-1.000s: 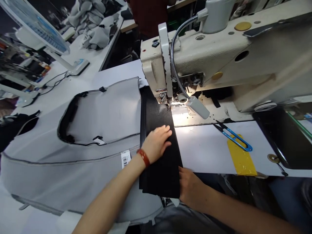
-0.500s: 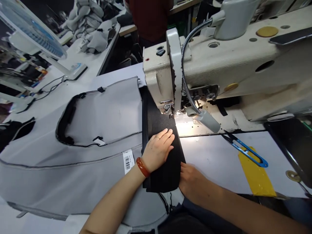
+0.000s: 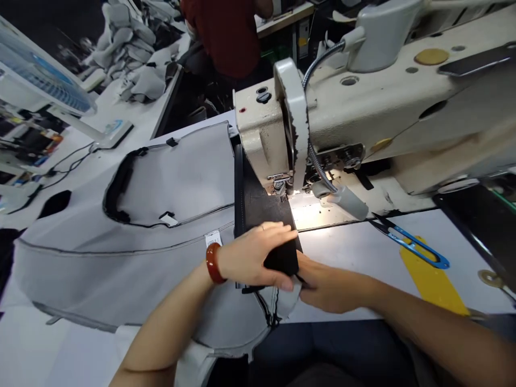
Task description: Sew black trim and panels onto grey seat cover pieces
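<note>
- Left hand [image 3: 252, 255], wearing a red bead bracelet [image 3: 212, 263], and right hand [image 3: 334, 285] close together on the near end of a black fabric panel [image 3: 268, 207], pinching it between them.
- The panel runs from beneath the presser foot [image 3: 278, 185] of an industrial sewing machine [image 3: 355, 118] toward the worker, alongside a grey upholstered cover [image 3: 169, 185] with a black-edged opening.
- Blue-handled thread snips [image 3: 415, 244] lie on the white counter [image 3: 346, 255], just beside the machine's gooseneck lamp [image 3: 346, 201].
- A co-worker in a red top [image 3: 221, 37] sits beyond the machine.
- Risk: a sideways tug from the hands could twist the panel at the foot, pulling its edge out of line.
- Risk: the grey cover's bulk, resting against the panel, could drag on the fabric and pucker it.
- Risk: layers pinched unevenly could slip apart, leaving the ends mismatched.
- Risk: fingers are well back from the needle for now, but sliding forward along the panel would bring them closer to it.
</note>
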`<move>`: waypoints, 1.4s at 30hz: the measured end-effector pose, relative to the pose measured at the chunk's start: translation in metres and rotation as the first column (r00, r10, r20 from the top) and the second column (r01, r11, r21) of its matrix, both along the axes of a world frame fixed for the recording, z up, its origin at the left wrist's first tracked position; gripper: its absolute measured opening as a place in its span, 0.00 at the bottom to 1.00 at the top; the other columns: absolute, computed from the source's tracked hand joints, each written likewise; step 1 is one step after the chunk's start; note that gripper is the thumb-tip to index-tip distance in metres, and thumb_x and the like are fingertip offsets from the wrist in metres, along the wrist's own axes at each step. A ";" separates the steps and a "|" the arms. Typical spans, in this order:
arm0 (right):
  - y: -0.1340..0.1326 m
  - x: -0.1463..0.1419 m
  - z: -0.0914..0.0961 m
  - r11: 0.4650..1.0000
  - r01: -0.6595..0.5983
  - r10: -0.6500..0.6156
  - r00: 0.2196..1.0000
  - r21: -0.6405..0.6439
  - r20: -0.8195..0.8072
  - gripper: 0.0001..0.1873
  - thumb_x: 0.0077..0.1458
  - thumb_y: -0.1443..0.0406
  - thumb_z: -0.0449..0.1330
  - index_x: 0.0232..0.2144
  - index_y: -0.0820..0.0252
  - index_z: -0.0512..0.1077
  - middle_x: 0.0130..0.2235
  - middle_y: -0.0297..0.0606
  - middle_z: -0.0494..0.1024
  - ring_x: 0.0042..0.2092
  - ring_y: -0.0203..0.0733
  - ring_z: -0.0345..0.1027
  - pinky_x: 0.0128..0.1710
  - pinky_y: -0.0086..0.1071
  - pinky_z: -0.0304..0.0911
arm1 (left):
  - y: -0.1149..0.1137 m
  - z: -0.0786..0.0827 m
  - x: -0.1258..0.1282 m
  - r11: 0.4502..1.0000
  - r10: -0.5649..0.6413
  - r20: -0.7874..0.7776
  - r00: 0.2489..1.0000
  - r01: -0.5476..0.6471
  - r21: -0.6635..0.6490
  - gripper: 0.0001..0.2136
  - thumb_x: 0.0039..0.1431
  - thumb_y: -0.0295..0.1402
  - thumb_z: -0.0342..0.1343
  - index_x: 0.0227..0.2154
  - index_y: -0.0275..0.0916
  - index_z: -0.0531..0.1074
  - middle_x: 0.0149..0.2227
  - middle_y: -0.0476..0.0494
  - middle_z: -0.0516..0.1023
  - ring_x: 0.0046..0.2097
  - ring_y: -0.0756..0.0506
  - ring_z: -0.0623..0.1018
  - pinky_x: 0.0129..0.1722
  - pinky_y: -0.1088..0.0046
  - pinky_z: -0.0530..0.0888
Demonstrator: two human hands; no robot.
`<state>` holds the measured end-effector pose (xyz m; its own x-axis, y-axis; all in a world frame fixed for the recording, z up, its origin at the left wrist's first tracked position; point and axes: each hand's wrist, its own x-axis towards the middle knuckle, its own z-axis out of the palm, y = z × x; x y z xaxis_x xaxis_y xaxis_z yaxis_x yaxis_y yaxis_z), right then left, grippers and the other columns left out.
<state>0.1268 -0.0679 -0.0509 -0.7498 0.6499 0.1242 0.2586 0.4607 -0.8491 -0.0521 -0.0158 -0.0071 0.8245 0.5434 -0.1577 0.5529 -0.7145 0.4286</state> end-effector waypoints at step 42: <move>-0.045 -0.008 -0.022 0.424 0.218 -0.394 0.918 0.879 -0.037 0.12 0.54 0.78 0.50 0.33 0.75 0.74 0.34 0.49 0.78 0.39 0.44 0.72 0.44 0.35 0.68 | -0.064 -0.046 0.013 0.869 0.307 0.316 0.898 -0.400 0.293 0.16 0.55 0.19 0.46 0.42 0.37 0.72 0.47 0.43 0.77 0.46 0.46 0.76 0.43 0.67 0.75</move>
